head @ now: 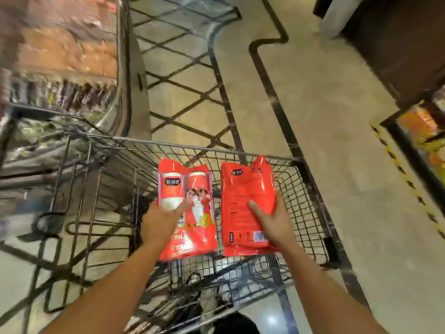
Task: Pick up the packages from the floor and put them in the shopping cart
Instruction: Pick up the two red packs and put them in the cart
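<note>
Both hands hold red packages over the shopping cart (310, 179): left hand (160, 221) grips the front-printed package (190, 227), right hand (273, 219) grips the barcode-side package (243, 206). Basket room lies open beyond them; lettering unreadable.

The shopping cart (310, 189) is open on top, its wire walls fencing every side. Two red packages (245, 206) cover most of its basket; bare mesh shows only left of them.

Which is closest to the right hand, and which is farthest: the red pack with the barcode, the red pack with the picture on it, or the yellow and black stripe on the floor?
From the right hand:
1. Barcode pack, held in its fingers over the cart.
2. Picture pack, just to the left, in the left hand.
3. Yellow and black floor stripe, far off to the right, outside the cart.
</note>
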Demonstrator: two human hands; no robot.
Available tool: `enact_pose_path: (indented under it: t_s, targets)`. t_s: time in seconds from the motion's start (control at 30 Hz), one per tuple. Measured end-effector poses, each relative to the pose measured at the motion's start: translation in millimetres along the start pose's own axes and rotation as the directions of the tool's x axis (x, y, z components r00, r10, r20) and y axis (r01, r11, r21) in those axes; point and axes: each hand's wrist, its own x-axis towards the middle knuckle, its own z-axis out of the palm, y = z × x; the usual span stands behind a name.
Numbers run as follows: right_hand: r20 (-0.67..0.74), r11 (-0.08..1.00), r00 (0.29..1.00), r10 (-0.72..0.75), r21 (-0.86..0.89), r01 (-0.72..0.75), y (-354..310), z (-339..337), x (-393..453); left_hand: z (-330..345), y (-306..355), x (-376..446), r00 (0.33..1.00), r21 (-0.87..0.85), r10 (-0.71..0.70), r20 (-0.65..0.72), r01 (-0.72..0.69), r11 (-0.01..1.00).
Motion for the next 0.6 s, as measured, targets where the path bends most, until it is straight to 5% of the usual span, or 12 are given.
enact_pose_path:
  t_s: [0.2, 0.47, 0.6]
  targets:
    - [0.177, 0.995, 0.979, 0.103, -0.026, -0.100, 72, 56, 74, 76, -45, 44, 0.993, 0.114, -0.116, -0.037, 0.120, 0.986]
    - [0.171, 0.974, 0.968, 0.185, -0.162, -0.158, 148, 109, 153, 148, -81, 124, 0.981, 0.210, -0.134, -0.142, 0.163, 0.964]
    - [0.215, 0.966, 0.949, 0.231, -0.164, -0.198, 167, 138, 160, 165, -94, 148, 0.994, 0.253, -0.094, -0.056, 0.105, 0.962]
